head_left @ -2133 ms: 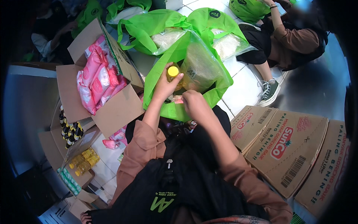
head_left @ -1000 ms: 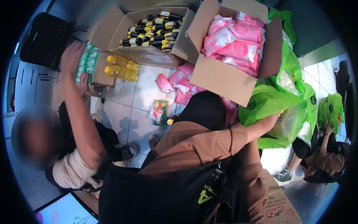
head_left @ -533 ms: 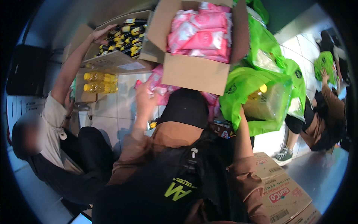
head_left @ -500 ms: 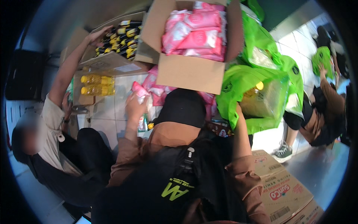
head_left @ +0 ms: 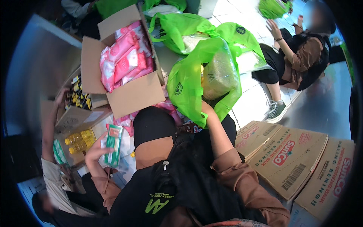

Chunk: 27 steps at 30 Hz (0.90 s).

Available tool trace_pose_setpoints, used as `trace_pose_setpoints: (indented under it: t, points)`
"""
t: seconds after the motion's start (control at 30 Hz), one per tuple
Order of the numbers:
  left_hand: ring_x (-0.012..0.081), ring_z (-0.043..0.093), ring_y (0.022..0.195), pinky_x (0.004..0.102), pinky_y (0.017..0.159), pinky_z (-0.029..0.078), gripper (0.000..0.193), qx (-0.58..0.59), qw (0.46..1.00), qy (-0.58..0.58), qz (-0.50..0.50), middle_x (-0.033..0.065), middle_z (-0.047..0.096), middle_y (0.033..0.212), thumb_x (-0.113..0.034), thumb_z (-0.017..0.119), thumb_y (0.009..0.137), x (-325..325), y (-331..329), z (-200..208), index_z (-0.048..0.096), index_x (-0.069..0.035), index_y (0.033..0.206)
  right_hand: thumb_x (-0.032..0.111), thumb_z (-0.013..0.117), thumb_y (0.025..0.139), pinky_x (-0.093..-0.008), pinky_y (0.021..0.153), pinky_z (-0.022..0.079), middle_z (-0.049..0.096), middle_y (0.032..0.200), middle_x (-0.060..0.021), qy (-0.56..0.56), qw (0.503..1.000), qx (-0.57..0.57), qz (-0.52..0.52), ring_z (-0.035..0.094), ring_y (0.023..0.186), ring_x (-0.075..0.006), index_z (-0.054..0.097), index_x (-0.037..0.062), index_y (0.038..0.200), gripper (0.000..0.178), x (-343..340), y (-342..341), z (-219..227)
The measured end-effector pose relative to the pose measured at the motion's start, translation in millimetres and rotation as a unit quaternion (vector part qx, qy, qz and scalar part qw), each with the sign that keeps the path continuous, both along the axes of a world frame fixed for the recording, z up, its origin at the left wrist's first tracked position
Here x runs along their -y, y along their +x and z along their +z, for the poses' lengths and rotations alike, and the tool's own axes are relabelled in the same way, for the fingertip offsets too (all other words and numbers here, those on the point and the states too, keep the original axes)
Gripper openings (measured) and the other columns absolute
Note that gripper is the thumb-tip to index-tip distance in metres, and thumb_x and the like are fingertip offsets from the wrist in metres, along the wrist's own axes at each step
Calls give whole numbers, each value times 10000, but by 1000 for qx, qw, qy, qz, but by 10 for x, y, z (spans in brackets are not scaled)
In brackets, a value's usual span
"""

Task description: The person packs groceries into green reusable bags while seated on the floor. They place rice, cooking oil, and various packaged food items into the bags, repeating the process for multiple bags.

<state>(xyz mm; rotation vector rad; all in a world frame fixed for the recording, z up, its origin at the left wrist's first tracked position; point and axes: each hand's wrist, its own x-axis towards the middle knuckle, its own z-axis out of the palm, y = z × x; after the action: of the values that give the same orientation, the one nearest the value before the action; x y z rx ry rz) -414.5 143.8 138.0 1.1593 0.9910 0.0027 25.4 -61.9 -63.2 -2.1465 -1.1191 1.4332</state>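
Note:
My left hand [head_left: 96, 150] is closed around a flat green-and-white packet [head_left: 113, 145], held upright beside my knee. With my right hand [head_left: 207, 111] I grip the near rim of a bright green bag [head_left: 185, 90]; some of those fingers are hidden by the cloth. In the bag's mouth lies a large clear pack of pale grains [head_left: 222, 75], and a yellow-capped bottle [head_left: 203, 75] shows partly beside it. An open cardboard box [head_left: 136, 99] full of pink packets [head_left: 126, 56] stands left of the bag.
At left, a person [head_left: 56, 181] reaches to a box of dark, yellow-marked bottles [head_left: 78, 94], near yellow oil bottles [head_left: 80, 140]. More green bags [head_left: 177, 30] stand behind. Flat cartons [head_left: 283, 159] lie at right. Another person [head_left: 298, 56] sits at far right.
My view has turned, so the boxes and bags appear further left. My left hand, earlier by a pink packet, now holds up the green-and-white packet. My right hand stays at the green bag.

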Motion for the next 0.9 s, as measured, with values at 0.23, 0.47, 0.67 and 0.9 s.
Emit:
trace_pose_setpoints:
  t: [0.23,0.47,0.67,0.9]
  points:
    - [249,483,1287,361,1060,362,853,196,919,69,-336,145,511,1380,-235,804,711,513,2995,653,410,-19,1436,352,502,923,-440,1054,394,534,1346,-146,-112,944,307,-50,512,1236,-373,528,61,1308,483,-252,-449,-196]
    - [252,665,1026,372,858,528,503,-328,579,261,-699,119,680,1169,-429,758,693,1054,4939,-248,738,-97,1071,418,396,944,-399,1147,257,356,1537,-77,-84,981,173,26,353,1399,-299,332,211,1500,597,-175,-301,647]
    - [232,664,1045,403,893,517,449,-403,472,308,-721,54,661,1225,-369,722,760,1343,5235,-687,704,-186,1170,318,515,906,-434,1082,354,520,1420,-113,-82,994,43,-64,447,1308,-378,539,185,1383,495,47,-255,403]
    - [289,640,1117,416,913,526,457,-349,514,374,-688,141,657,1220,-240,653,763,1354,5089,-1216,679,-92,1195,169,571,864,-435,927,483,644,1228,-164,-19,987,114,111,545,1180,-390,712,89,1127,309,173,-137,596]
